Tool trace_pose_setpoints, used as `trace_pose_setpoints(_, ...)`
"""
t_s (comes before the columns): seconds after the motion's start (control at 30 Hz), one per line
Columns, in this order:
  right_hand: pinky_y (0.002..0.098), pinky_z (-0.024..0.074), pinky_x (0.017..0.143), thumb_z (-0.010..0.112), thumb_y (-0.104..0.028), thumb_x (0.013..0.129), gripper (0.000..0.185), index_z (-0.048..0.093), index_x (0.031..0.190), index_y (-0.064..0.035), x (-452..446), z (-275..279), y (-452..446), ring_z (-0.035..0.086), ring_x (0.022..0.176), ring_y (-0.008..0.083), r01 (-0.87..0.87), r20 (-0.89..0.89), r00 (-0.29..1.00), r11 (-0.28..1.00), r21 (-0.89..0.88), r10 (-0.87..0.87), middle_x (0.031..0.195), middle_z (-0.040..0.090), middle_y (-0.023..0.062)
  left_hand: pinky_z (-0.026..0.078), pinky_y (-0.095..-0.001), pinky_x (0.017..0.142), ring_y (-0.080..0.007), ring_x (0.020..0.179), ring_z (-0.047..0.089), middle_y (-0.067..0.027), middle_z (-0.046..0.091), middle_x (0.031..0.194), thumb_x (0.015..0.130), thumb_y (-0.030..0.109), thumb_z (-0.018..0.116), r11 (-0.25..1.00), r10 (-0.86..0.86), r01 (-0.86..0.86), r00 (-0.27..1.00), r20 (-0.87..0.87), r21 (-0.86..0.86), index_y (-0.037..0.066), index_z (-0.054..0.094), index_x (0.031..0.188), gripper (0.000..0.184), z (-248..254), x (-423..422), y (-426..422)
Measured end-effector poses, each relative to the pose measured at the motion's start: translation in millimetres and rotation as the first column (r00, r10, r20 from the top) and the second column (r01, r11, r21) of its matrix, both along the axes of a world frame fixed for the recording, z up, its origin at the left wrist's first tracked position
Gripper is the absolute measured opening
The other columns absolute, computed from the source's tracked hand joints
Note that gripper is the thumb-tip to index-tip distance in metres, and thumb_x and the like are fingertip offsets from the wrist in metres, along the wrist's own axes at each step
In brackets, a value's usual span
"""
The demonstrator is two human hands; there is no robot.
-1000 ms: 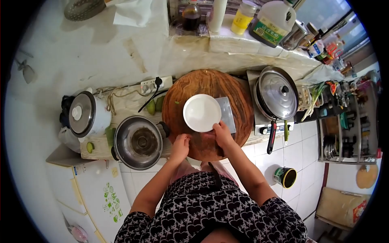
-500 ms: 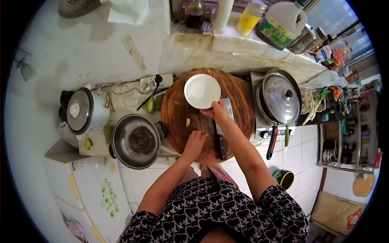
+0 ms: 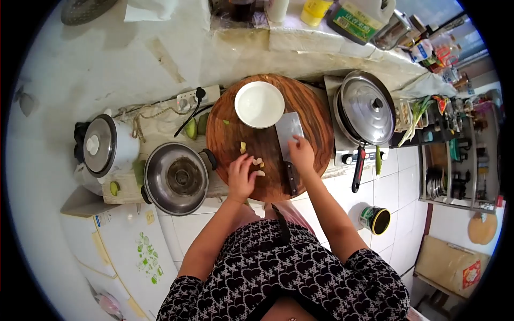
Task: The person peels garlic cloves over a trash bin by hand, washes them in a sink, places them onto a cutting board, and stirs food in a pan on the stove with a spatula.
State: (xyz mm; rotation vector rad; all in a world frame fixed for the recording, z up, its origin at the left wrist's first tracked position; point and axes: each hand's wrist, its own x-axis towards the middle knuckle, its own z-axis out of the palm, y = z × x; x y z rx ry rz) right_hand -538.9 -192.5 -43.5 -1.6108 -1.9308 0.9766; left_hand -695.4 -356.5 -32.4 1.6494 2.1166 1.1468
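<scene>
A white bowl (image 3: 259,105) rests near the back of the round wooden board (image 3: 316,112). Just right of it lies a cleaver (image 3: 289,128), its dark handle toward me. My right hand (image 3: 301,154) is over the blade, fingers curled; whether they grip anything is too small to tell. On the left half of the board my left hand (image 3: 241,176) has its fingers spread beside several small pale pieces (image 3: 258,161), which look like garlic or ginger. One more yellowish piece (image 3: 243,147) lies just beyond its fingertips.
A steel pan (image 3: 176,178) is left of the board, with a lidded pot (image 3: 101,145) farther left. A lidded wok (image 3: 368,109) sits on the stove at right. Cut green vegetable (image 3: 191,129) lies behind the pan. Bottles (image 3: 356,20) line the back ledge.
The bowl moved toward the back of the board and my right hand has let it go, shifting to the cleaver. Small pieces now show by my left hand, whose fingers have spread.
</scene>
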Motion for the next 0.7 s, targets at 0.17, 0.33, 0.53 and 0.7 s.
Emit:
trace_pose_setpoints(0.17, 0.0431, 0.0449, 0.073, 0.068, -0.037, 0.075, 0.064, 0.044, 0.128, -0.0107, 35.1, 7.1, -85.8, 0.05, 0.091, 0.0372, -0.123, 0.341, 0.939, 0.97, 0.21, 0.045, 0.097, 0.049, 0.0182, 0.04, -0.0419, 0.089, -0.0327, 0.106, 0.044, -0.0124, 0.045, 0.116, 0.074, 0.014, 0.07, 0.995, -0.024, 0.026, 1.0, 0.019, -0.092, 0.007, 0.049, 0.121, 0.052, -5.0, -6.4, -6.7)
trace_pose_setpoints(0.33, 0.0439, 0.0449, 0.071, 0.07, -0.024, 0.072, 0.069, 0.04, 0.132, -0.0095, 44.2, -5.9, -100.0, 0.05, 0.086, 0.0371, -0.16, 0.326, 0.944, 0.94, 0.3, 0.056, 0.092, 0.048, 0.0172, 0.043, -0.0394, 0.085, -0.032, 0.101, 0.047, -0.0105, 0.047, 0.107, 0.07, 0.007, 0.069, 0.975, -0.179, 0.181, 0.984, 0.024, -0.133, 0.005, 0.052, 0.116, 0.049, -1.9, 6.2, 6.4)
trace_pose_setpoints(0.53, 0.0427, 0.0469, 0.067, 0.07, -0.022, 0.071, 0.056, 0.052, 0.123, -0.0149, 68.8, 11.5, -103.2, 0.053, 0.087, 0.0349, -0.069, 0.394, 0.918, 0.958, 0.278, -0.048, 0.094, 0.05, 0.0156, 0.045, -0.0373, 0.076, -0.0281, 0.088, 0.054, -0.0094, 0.049, 0.1, 0.075, 0.008, 0.067, 0.97, -0.229, 0.234, 0.97, 0.079, -0.058, 0.004, 0.057, 0.105, 0.032, -13.3, 8.1, 10.0)
trace_pose_setpoints(0.7, 0.0399, 0.0472, 0.066, 0.067, -0.017, 0.073, 0.021, 0.065, 0.091, -0.0068, 81.8, 36.0, -92.1, 0.057, 0.08, 0.0334, 0.033, 0.195, 0.975, 0.94, 0.34, -0.105, 0.086, 0.055, 0.0143, 0.046, -0.0331, 0.064, -0.0271, 0.071, 0.056, -0.0111, 0.053, 0.088, 0.084, 0.012, 0.06, 0.996, -0.071, 0.077, 0.986, 0.154, -0.035, 0.005, 0.061, 0.098, 0.016, -8.2, 1.2, 15.2)
